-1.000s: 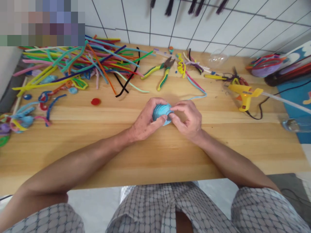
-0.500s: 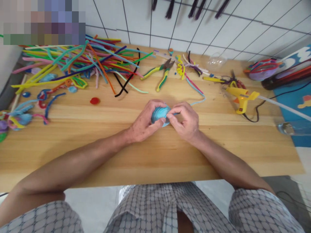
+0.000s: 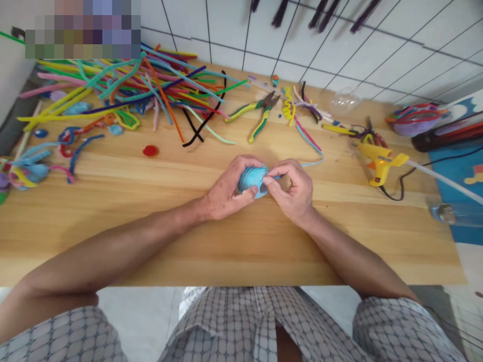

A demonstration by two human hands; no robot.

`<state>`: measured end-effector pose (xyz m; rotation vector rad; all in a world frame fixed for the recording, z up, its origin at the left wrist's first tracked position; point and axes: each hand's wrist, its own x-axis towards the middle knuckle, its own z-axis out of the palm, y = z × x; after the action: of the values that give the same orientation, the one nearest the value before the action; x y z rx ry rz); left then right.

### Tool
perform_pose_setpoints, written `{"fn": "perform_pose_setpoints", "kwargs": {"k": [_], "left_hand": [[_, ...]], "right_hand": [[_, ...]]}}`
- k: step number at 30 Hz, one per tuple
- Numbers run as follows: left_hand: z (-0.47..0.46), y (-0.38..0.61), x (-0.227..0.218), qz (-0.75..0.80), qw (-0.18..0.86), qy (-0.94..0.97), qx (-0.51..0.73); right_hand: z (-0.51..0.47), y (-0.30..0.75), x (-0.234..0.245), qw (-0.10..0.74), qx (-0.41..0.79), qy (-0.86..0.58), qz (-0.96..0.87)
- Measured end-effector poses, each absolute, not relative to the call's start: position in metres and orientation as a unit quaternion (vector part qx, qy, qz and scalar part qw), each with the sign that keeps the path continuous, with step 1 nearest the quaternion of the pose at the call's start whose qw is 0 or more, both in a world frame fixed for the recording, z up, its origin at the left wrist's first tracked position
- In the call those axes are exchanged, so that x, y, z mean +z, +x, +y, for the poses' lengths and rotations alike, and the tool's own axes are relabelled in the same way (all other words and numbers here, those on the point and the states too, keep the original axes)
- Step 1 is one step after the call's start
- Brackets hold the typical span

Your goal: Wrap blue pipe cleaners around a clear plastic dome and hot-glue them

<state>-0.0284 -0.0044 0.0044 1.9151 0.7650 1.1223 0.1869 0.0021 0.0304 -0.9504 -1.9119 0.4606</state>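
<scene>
A light blue coil of wound pipe cleaner (image 3: 250, 178) sits between both hands over the middle of the wooden table (image 3: 158, 241). My left hand (image 3: 228, 188) wraps round its left side, fingers curled over the top and thumb underneath. My right hand (image 3: 292, 188) pinches the loose light blue strand at the coil's right edge. That strand's free tail (image 3: 314, 162) trails away to the right along the table.
A heap of coloured pipe cleaners (image 3: 124, 90) covers the far left. Green-handled pliers (image 3: 256, 113) lie behind the hands, and a red disc (image 3: 150, 150) sits left of them. A yellow glue gun (image 3: 379, 161) with its cord rests at the right, near a purple coiled bowl (image 3: 413, 118).
My right hand's fingers have shifted slightly leftward along the coil's edge, drawing the strand in. The view has drifted a little; the coil stays in the same grip.
</scene>
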Motion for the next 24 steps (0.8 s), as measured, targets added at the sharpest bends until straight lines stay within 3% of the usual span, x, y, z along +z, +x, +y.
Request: {"fn": "perform_pose_setpoints", "kwargs": {"k": [24], "left_hand": [[-0.005,-0.025,0.0083,0.326,0.423,0.721,0.442]], "right_hand": [[0.0031,0.1924,0.0283,0.436,0.188,-0.385,-0.791]]}}
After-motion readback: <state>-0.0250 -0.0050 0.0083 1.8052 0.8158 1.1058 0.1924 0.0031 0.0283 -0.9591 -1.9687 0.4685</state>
